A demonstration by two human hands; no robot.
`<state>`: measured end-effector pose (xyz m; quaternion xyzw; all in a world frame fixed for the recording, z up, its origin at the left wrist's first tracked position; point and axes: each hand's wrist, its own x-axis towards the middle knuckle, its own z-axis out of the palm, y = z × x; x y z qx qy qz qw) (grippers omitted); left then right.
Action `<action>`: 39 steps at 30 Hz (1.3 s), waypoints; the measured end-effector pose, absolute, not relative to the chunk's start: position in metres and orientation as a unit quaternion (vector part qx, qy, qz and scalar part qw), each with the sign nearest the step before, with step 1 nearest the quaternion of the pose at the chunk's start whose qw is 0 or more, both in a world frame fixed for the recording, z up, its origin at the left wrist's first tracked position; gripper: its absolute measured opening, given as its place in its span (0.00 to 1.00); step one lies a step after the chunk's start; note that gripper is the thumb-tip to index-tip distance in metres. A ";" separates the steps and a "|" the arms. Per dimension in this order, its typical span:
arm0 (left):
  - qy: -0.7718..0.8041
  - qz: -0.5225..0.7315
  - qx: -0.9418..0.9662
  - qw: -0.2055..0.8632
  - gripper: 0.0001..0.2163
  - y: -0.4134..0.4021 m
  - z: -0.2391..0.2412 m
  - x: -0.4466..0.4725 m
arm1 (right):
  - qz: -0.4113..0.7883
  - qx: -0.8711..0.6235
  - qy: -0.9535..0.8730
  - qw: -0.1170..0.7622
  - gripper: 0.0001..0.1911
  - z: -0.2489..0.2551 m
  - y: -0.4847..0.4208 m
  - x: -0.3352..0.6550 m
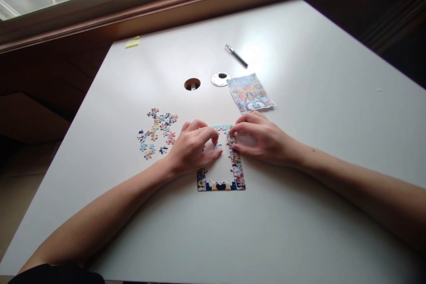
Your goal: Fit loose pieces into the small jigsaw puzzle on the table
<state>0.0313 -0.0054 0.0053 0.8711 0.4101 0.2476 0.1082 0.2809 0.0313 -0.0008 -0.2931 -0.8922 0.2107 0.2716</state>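
A jigsaw puzzle border (238,173) lies flat on the white table, its pieces joined into an upright rectangle around bare tabletop. My left hand (195,146) reaches over its left side, hiding part of it. Between the curled index finger and thumb of that hand is a small light-blue puzzle piece (218,146). My right hand (262,137) rests at the upper right side of the border. Its thumb and index fingertips touch the edge pieces, spread apart from each other. Left of my left hand, several loose puzzle pieces (153,132) are scattered in a cluster.
Beyond my right hand lies a creased picture sheet (249,93) with the puzzle's design. A capped pen (237,56) is farther back. The table (299,230) has a round hole (192,84) and a metal ring cover (219,79). A yellow sticky note (132,42) sits at the far edge.
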 end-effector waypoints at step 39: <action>0.420 0.246 0.867 0.106 0.10 -0.007 0.012 0.032 | 0.213 -0.291 -0.891 0.276 0.12 -0.001 0.031 0.281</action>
